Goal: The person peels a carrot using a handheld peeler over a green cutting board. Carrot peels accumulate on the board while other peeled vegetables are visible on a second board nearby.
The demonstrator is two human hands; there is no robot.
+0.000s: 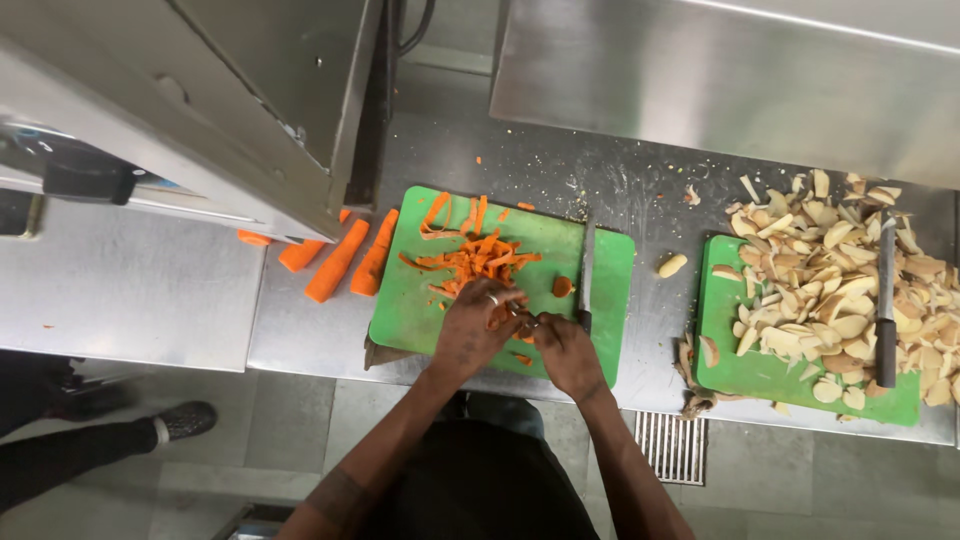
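Peeling stage, as I read it from the head view. My left hand (478, 322) closes round a carrot (503, 316), mostly hidden, over the near edge of the green cutting board (410, 300). My right hand (563, 345) sits touching it, gripping a small tool I cannot identify. Peelings (470, 255) lie beyond; a knife (586, 275) rests alongside. Next, I judge, comes turning the carrot to an unpeeled side.

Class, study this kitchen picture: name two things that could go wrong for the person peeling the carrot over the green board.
1. A knife lies on the green cutting board, its handle close beside the right hand; a careless reach might meet the blade.
2. Carrot peelings pile up just beyond the left hand; they could slide under the work and make the grip slip.
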